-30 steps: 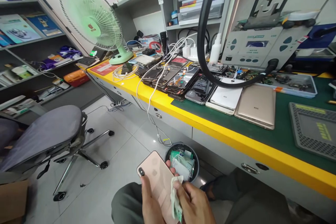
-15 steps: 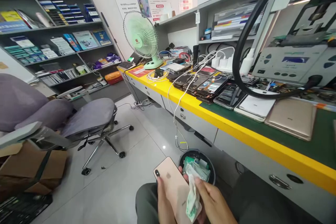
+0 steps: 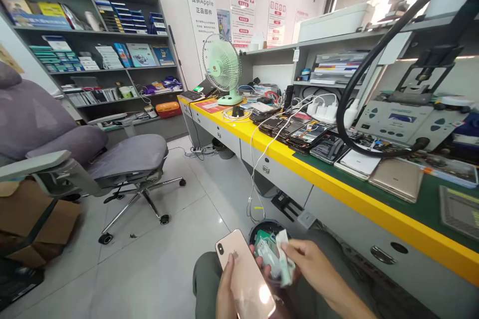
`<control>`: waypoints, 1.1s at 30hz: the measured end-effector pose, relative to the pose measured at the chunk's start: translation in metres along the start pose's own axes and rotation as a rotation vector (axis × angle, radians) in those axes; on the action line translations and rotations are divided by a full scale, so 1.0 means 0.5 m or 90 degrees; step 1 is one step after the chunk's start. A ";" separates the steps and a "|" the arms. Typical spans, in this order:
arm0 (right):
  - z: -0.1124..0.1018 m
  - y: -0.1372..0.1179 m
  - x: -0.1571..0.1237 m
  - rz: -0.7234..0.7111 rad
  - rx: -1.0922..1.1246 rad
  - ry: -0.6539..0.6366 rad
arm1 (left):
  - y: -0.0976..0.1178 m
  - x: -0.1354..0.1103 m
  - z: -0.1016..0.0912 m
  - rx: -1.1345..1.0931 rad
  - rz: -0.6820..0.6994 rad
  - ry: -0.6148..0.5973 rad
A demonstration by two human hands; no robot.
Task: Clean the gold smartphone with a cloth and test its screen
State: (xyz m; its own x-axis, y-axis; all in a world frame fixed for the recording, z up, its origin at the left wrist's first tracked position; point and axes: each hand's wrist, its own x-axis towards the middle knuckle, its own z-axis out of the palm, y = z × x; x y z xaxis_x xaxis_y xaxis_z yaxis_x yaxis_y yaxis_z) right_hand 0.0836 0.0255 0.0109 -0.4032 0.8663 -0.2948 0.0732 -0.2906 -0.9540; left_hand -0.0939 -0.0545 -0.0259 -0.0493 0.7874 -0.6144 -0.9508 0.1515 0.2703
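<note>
Low in the middle of the view, my left hand (image 3: 226,286) is closed around a gold smartphone (image 3: 245,276). Its back faces up, with the camera bump at the top left corner and a bright reflection near the lower end. To the right of the phone, my right hand (image 3: 305,259) pinches a crumpled white wipe with green print (image 3: 283,257), which hangs apart from the phone. Beneath the wipe stands a dark round bin (image 3: 254,229), holding green and clear plastic packaging (image 3: 266,254).
On the right runs a yellow-edged workbench (image 3: 318,173) bearing stacked phones (image 3: 309,135), a gold tablet (image 3: 397,179), white cables and a green fan (image 3: 223,67). A thick black hose (image 3: 339,109) loops above it. A grey office chair (image 3: 127,157) and shelves stand left.
The wipe has come off the phone's lower back and moved right with my right hand. My left hand still holds the phone. The view has tilted up slightly.
</note>
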 end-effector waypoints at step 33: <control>0.150 -0.112 0.007 -0.136 -0.248 -0.154 | 0.050 -0.064 0.043 -0.047 0.051 -0.179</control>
State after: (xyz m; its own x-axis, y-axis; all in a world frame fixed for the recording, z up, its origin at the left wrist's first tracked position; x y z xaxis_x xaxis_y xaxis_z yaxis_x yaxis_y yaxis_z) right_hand 0.0096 0.0143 0.0676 -0.6431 0.7573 -0.1134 0.2824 0.0970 -0.9544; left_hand -0.1093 -0.0633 0.0162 -0.0479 0.9314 -0.3607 -0.9677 0.0463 0.2479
